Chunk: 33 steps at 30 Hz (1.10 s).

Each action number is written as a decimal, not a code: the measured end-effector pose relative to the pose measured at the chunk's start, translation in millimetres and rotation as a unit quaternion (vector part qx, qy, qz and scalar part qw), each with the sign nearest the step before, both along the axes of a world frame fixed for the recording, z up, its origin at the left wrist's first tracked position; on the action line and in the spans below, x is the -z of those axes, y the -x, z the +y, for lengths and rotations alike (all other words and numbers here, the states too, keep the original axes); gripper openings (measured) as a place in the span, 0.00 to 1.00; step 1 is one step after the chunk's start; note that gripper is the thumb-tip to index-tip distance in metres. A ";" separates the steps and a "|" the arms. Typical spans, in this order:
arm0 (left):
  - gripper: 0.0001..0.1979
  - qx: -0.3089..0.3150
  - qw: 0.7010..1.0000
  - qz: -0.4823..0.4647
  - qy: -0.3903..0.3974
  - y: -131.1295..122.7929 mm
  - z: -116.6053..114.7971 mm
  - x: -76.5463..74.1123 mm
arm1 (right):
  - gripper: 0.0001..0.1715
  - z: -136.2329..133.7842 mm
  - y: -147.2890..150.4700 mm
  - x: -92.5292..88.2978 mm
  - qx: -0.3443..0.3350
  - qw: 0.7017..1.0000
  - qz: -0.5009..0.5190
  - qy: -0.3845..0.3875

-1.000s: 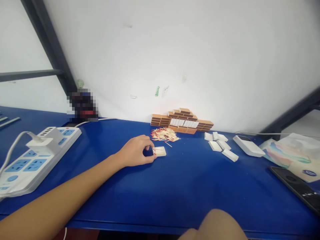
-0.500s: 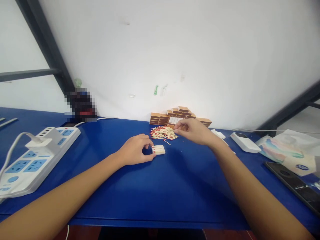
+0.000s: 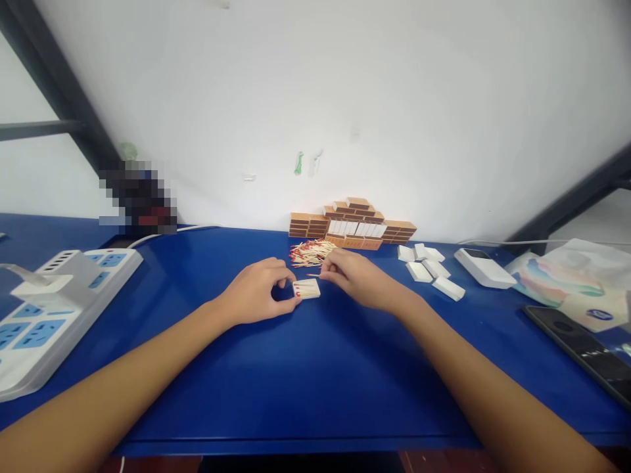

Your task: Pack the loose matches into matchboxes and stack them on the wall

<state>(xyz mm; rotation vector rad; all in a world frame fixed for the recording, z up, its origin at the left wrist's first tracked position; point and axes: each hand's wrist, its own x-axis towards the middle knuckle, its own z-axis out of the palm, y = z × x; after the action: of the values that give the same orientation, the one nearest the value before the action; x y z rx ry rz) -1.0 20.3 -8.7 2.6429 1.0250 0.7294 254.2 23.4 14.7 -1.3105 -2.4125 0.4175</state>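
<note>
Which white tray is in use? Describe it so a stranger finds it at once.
On the blue table, look in front of the brown matchbox stack against the wall, nearer than the loose matches. The tray lies between the left hand, which pinches it, and the right hand. Unlike the plain white boxes to the right, it holds red-tipped matches.

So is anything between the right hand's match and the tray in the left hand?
Nothing visible. The right hand pinches the match just at the far edge of the tray; the left hand grips its left end. The match pile lies farther back.
</note>
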 end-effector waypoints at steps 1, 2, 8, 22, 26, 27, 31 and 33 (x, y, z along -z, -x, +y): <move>0.10 0.000 1.000 0.000 -0.001 0.0 0.0 0.0 | 0.07 -3.2 2.9 -0.2 -0.016 1.000 -0.002 0.001; 0.10 0.000 1.000 0.000 -0.004 0.0 -0.1 -0.1 | 0.06 -6.2 5.9 -0.1 -0.027 1.000 -0.010 0.004; 0.10 0.003 1.000 -0.002 0.002 0.0 -0.7 -0.7 | 0.08 -7.8 5.2 -4.3 -0.030 0.999 0.025 -0.008; 0.11 0.005 1.000 -0.008 0.002 2.1 0.2 1.1 | 0.05 41.4 -60.7 9.3 0.046 0.998 -0.029 -0.009; 0.11 0.004 1.000 -0.003 0.003 1.4 0.1 0.2 | 0.08 50.6 -65.2 18.3 0.026 1.000 -0.003 0.005; 0.10 0.006 1.000 -0.002 0.004 1.2 0.1 -0.3 | 0.08 51.7 -65.2 19.3 0.024 1.000 -0.001 0.004; 0.10 0.007 1.000 -0.003 0.004 1.1 0.1 -0.7 | 0.07 53.0 -62.8 20.0 0.023 1.000 -0.008 0.014; 0.10 0.003 1.000 -0.004 0.004 1.7 0.4 0.0 | 0.08 52.1 -61.3 20.2 0.030 0.999 -0.019 0.027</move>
<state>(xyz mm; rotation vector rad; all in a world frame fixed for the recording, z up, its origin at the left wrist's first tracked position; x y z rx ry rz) -2.7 20.7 -8.7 2.6340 1.0166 0.7323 315.6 75.5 -5.5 -1.4218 -2.4016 0.4496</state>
